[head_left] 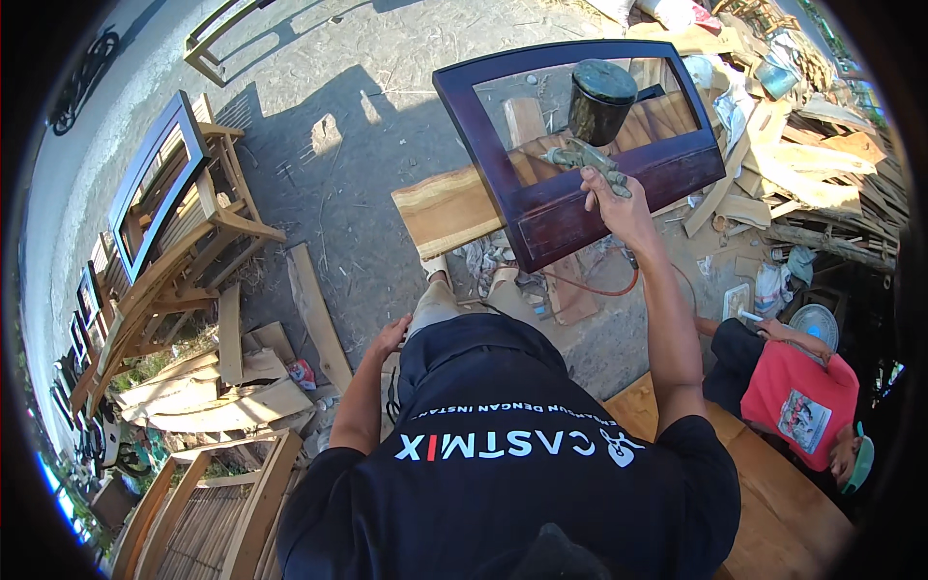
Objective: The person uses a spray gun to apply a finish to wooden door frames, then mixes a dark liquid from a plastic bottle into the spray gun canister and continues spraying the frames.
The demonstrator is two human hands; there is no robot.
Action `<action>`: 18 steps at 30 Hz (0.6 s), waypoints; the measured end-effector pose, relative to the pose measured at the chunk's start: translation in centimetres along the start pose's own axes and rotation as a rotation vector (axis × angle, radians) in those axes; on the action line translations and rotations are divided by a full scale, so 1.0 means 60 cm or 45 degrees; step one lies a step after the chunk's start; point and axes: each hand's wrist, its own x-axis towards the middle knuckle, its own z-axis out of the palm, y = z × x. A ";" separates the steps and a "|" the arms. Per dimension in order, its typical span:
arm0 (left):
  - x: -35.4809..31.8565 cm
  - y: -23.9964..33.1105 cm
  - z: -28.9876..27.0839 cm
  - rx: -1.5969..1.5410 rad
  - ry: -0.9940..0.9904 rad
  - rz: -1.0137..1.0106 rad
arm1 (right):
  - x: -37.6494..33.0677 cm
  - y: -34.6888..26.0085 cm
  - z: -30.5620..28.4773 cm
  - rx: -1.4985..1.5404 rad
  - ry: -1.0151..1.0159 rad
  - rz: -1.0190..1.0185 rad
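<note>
My right hand [615, 201] is wrapped round the handle of a paint spray gun [592, 162] with a dark, stained cup [601, 104] on top. The gun is held over a dark reddish-brown wooden frame [580, 215] with a curved top edge and a wide opening. That frame lies across a light wooden plank [447, 215]. An orange-red hose [619, 290] runs below my right wrist. My left hand [391, 335] hangs beside my left thigh, holding nothing, its fingers loosely apart.
At the left, another dark frame [130, 227] leans on a wooden rack [227, 193]. Boards [319, 314] lie on the ground nearby. Scrap wood [812, 174] is heaped at the right. A person in a red and black shirt [797, 391] sits at the lower right beside a wooden panel [773, 483].
</note>
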 end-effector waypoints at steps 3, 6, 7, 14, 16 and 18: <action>0.025 -0.012 -0.042 -0.001 -0.032 0.017 | -0.069 0.008 -0.009 -0.010 0.010 0.085; 0.038 -0.013 -0.066 0.025 0.002 0.033 | -0.138 0.008 -0.012 0.054 0.047 0.109; 0.040 -0.008 -0.071 0.042 -0.006 0.038 | -0.160 0.018 -0.021 0.077 0.045 0.142; 0.049 0.019 -0.068 0.089 -0.008 0.093 | -0.174 0.039 -0.017 -0.048 0.020 0.158; 0.043 0.020 -0.058 0.069 0.008 0.106 | -0.136 -0.011 0.000 -0.015 -0.033 0.114; 0.034 0.024 -0.041 0.056 0.020 0.128 | -0.089 -0.037 0.020 -0.009 -0.046 0.048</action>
